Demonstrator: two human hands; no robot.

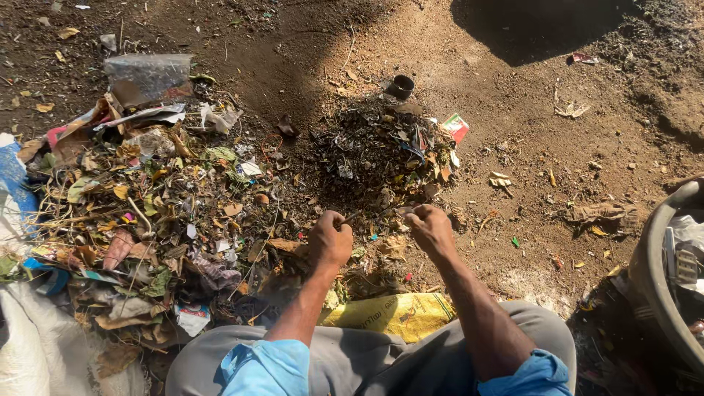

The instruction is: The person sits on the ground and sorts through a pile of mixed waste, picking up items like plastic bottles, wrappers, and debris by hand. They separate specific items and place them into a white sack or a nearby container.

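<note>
Both fists, left hand (330, 240) and right hand (431, 229), pinch a thin dark strand (370, 213) taut between them above the litter heap (169, 220); I judge it light, limp (best gripped at its ends).

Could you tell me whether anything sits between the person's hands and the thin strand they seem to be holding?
Nothing visible does. The left hand and right hand are both closed on the ends of the strand, which stretches between them above the litter pile.
</note>
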